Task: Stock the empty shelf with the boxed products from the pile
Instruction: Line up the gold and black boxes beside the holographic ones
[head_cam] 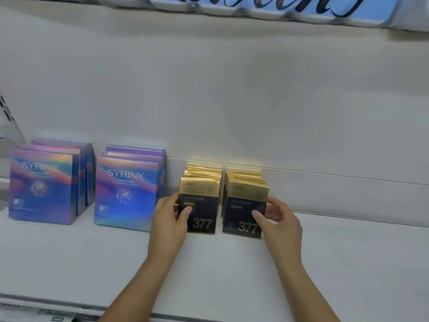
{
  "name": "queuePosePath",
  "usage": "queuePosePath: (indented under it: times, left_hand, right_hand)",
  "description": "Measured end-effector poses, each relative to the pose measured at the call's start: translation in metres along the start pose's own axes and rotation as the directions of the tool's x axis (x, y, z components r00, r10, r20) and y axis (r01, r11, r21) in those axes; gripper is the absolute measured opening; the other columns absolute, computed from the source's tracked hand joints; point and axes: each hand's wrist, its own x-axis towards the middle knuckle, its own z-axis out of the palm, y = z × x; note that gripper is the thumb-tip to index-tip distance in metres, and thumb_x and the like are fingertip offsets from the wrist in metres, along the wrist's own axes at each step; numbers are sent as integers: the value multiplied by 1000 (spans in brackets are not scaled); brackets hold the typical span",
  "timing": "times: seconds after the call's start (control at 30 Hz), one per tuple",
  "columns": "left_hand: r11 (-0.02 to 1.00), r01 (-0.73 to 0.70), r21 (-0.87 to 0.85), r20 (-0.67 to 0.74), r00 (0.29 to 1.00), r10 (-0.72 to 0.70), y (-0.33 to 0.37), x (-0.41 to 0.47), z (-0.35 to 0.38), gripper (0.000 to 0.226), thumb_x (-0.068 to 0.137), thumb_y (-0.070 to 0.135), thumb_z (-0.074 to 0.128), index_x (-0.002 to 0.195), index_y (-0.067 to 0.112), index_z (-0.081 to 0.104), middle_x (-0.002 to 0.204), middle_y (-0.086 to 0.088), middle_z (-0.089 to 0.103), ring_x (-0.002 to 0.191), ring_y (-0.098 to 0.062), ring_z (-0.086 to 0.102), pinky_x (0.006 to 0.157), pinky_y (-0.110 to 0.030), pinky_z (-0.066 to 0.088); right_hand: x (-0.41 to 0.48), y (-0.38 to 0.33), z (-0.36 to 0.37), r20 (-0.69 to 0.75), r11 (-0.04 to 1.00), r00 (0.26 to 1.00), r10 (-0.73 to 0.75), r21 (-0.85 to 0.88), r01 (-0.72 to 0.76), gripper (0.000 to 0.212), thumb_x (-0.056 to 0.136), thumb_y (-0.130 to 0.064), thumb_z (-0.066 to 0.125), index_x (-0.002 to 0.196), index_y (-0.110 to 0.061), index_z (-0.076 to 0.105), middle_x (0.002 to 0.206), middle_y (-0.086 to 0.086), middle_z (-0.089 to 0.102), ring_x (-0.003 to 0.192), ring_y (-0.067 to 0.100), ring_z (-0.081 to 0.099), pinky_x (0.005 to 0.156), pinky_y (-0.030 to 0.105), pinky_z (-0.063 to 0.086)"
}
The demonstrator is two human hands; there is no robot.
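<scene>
Two rows of gold-and-black boxes marked 377 stand upright on the white shelf (232, 275), near its middle. My left hand (169, 219) grips the left side of the front box of the left row (204, 205), thumb on its face. My right hand (278, 223) grips the right side of the front box of the right row (246, 208), thumb on its face. Behind each front box stand more gold boxes. The pile is not in view.
Left of the gold boxes stand two rows of iridescent blue-purple SYRINX boxes (126, 194), (41, 187). A white back panel (232, 101) rises behind the shelf, with a blue lettered sign (278, 8) above. The shelf's right part (359, 252) carries nothing.
</scene>
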Motion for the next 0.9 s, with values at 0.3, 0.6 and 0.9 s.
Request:
queuePosePath:
  times: [0.3, 0.6, 0.9]
  left_hand:
    - [1000, -12, 22, 16, 1000, 11, 0, 2, 2, 51, 97, 25, 65, 146, 25, 50, 136, 2, 54, 120, -14, 56, 90, -25, 50]
    - [986, -150, -70, -24, 989, 149, 15, -16, -16, 54, 98, 30, 63, 148, 32, 42, 142, 17, 40, 120, 18, 28, 87, -12, 41]
    - [860, -120, -496, 365, 870, 332, 62, -57, -12, 74, 80, 69, 50, 150, 48, 35, 153, 27, 40, 140, 4, 39, 113, -31, 39]
  right_hand:
    - [-1, -4, 2, 24, 998, 1000, 12, -70, -10, 46, 89, -29, 75, 132, -25, 59, 117, -8, 64, 100, 9, 59, 73, 15, 47]
    - [-18, -28, -14, 7, 1000, 1000, 18, 8, -18, 47, 95, -29, 68, 139, -29, 53, 133, -4, 62, 108, 8, 56, 76, 12, 45]
    - [-83, -61, -62, 66, 965, 992, -109, 246, 90, 53, 96, -17, 65, 141, -40, 50, 140, -24, 58, 128, -7, 53, 105, 26, 44]
